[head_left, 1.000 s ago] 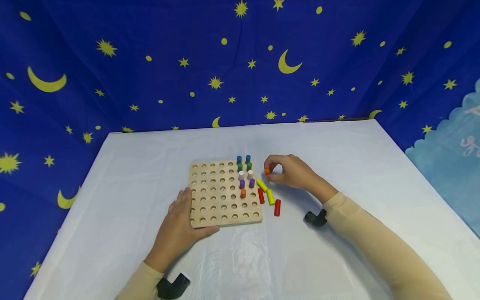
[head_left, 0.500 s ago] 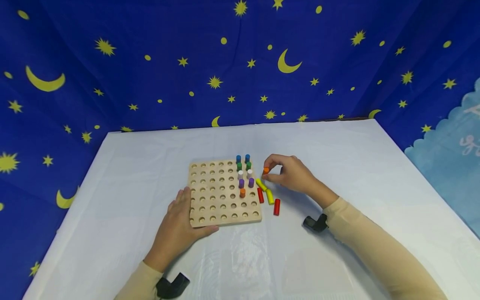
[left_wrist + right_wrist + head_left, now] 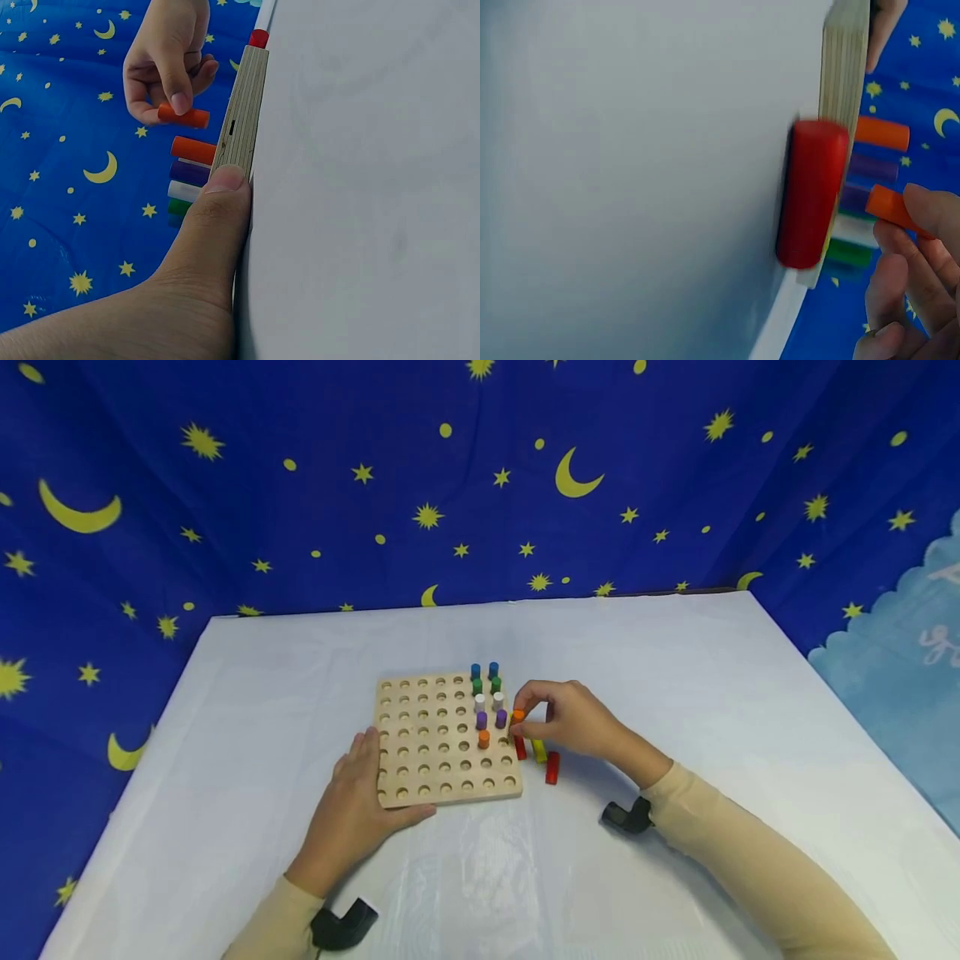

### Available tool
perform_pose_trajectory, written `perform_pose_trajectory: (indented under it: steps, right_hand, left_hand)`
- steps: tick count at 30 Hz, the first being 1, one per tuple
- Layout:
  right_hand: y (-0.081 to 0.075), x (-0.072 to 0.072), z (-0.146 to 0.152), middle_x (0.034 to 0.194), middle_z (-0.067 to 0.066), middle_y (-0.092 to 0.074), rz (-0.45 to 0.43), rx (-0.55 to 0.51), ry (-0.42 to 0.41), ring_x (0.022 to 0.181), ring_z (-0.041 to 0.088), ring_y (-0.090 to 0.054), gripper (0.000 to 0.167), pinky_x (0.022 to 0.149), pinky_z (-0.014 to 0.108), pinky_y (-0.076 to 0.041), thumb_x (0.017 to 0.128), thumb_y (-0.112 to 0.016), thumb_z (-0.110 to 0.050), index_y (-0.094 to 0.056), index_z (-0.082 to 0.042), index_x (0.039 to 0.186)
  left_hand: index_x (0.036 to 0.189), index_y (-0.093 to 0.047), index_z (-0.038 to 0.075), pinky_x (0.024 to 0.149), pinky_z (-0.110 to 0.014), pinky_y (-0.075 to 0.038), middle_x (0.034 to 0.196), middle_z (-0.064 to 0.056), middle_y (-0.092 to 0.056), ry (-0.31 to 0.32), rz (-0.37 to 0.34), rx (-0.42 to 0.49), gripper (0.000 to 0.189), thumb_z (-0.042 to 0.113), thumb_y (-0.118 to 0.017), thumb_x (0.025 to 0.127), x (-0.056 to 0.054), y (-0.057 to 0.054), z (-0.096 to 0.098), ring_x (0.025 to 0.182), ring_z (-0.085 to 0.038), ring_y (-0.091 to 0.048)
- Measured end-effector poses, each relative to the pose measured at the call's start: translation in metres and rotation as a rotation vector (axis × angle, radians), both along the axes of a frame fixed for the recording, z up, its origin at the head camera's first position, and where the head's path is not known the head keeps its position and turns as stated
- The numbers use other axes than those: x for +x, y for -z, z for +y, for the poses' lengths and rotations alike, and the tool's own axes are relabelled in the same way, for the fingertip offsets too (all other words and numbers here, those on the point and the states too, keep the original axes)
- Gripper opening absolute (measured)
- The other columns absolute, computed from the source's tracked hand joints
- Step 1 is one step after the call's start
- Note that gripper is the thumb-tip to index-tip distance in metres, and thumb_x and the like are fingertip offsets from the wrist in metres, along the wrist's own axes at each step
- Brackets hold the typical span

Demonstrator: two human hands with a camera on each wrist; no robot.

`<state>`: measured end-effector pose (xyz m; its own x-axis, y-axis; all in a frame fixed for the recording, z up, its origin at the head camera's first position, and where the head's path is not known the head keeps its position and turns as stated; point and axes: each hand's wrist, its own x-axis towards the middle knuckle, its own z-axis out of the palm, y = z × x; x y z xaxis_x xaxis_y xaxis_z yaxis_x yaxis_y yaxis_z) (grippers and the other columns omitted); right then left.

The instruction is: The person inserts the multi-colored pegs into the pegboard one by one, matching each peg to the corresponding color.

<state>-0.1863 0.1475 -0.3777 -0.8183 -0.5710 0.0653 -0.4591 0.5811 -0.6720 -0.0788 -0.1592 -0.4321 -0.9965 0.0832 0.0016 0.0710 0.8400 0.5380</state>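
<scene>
A square wooden pegboard (image 3: 413, 760) with rows of round holes lies on the table. My left hand (image 3: 345, 818) rests against its near left corner, fingers straight along the left side and thumb on the front edge. With thumb and fingertips my right hand (image 3: 573, 720) pinches an orange peg (image 3: 885, 204) just above the board's right edge, upright in the head view. Beside it, another orange peg (image 3: 483, 740) stands in a hole. Behind that are pairs of purple pegs (image 3: 482, 721), white pegs (image 3: 480, 702), green pegs (image 3: 477, 686) and blue pegs (image 3: 476, 671).
Right of the board lie a red peg (image 3: 521, 748), a yellow peg (image 3: 539, 752) and another red peg (image 3: 552, 768). My right hand hides part of this area. A blue curtain with stars and moons (image 3: 300, 510) hangs behind the white-covered table (image 3: 675, 652).
My right hand has moved left and toward me with the orange peg, from beyond the loose pegs to the board's right edge. It now covers one yellow peg. My left hand stays on the board.
</scene>
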Motion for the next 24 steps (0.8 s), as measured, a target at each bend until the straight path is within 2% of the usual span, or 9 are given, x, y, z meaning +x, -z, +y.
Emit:
perform_pose_trajectory:
  steps: [7,16,24]
  right_hand:
    - [0.004,0.007,-0.008,0.094,-0.01,-0.074,-0.017,0.036,-0.046,0.054,0.01,-0.05,0.019,0.048,0.023,-0.043,0.084,-0.081,-0.026,-0.068,-0.024,0.097]
    - [0.005,0.006,-0.014,0.091,-0.01,-0.075,0.01,0.112,-0.064,0.076,0.005,-0.065,0.017,0.068,0.026,-0.05,0.085,-0.08,-0.025,-0.07,-0.022,0.098]
    - [0.007,0.006,-0.014,0.091,-0.012,-0.074,0.01,0.127,-0.068,0.069,0.008,-0.061,0.02,0.063,0.024,-0.049,0.082,-0.082,-0.028,-0.073,-0.024,0.099]
  left_hand:
    - [0.158,-0.009,-0.002,0.124,-0.054,-0.017,0.164,-0.023,-0.017,0.002,0.0,0.005,0.14,0.074,-0.079,0.063,-0.001,0.0,-0.001,0.153,-0.04,-0.015]
    - [0.158,-0.01,-0.003,0.124,-0.054,-0.018,0.164,-0.024,-0.018,0.006,0.009,0.006,0.139,0.073,-0.079,0.064,-0.002,-0.001,-0.001,0.153,-0.041,-0.016]
    - [0.158,-0.011,-0.003,0.124,-0.054,-0.018,0.163,-0.024,-0.018,0.001,0.008,-0.006,0.14,0.075,-0.078,0.063,-0.001,0.001,-0.001,0.152,-0.041,-0.016]
